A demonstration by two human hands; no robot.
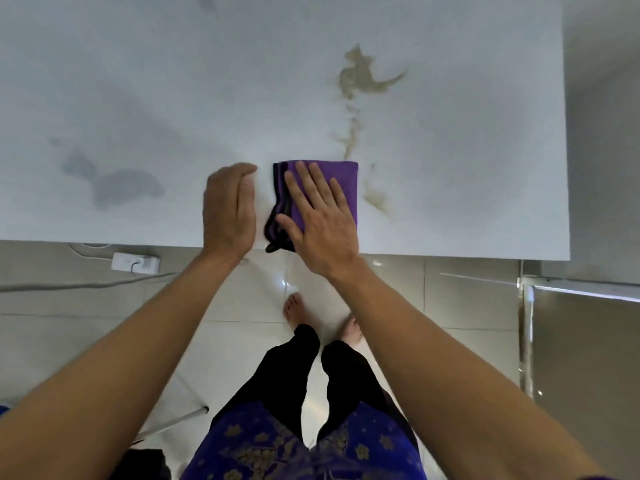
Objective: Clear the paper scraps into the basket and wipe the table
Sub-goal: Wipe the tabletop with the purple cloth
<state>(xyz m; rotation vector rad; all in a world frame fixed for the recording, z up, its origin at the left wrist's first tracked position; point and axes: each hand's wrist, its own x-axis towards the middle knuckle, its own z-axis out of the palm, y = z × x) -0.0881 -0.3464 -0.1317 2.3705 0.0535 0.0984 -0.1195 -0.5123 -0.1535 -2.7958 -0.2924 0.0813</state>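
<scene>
Here one right hand [320, 223] presses one purple cloth [343, 181] flat on one table [173, 81].

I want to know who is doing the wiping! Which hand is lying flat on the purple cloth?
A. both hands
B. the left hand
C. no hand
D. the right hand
D: the right hand lies flat with straight fingers on the purple cloth, while the left hand is beside it on the table.

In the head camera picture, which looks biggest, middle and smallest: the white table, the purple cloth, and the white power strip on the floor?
1. white table, by far the biggest.
2. purple cloth, partly covered by the right hand.
3. white power strip, which looks smallest, though it lies farther away on the floor.
</scene>
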